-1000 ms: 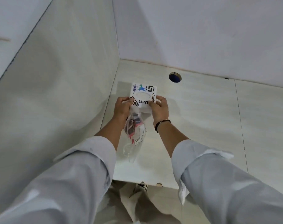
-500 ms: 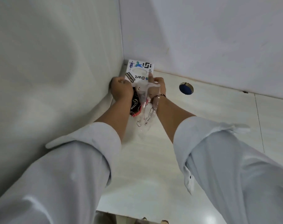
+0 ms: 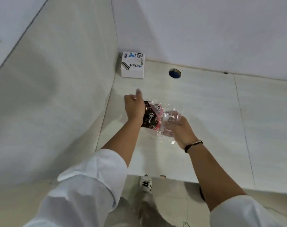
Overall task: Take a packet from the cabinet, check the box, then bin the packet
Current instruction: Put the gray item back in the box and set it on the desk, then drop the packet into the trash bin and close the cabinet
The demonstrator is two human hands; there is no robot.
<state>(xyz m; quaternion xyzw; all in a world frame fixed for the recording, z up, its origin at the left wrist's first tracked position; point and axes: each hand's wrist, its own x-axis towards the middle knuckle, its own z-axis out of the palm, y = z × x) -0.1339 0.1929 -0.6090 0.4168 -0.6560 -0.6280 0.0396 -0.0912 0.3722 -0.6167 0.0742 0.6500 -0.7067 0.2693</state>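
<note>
A white box with "Dart" print and stickers stands in the back left corner of the cabinet shelf, untouched. Nearer me, a clear plastic packet holding a dark "Dove" wrapper and something pink is held above the shelf. My left hand grips the packet's dark left end, its thumb sticking up. My right hand is closed on the crumpled clear plastic at the packet's right end.
The cabinet's left wall and back wall close in the shelf. A round hole with blue behind it sits near the back. Below the shelf's front edge, my shoe stands on the floor.
Both hands have let go of the box, left in the back corner, and drawn back toward me with the packet, now held between them.
</note>
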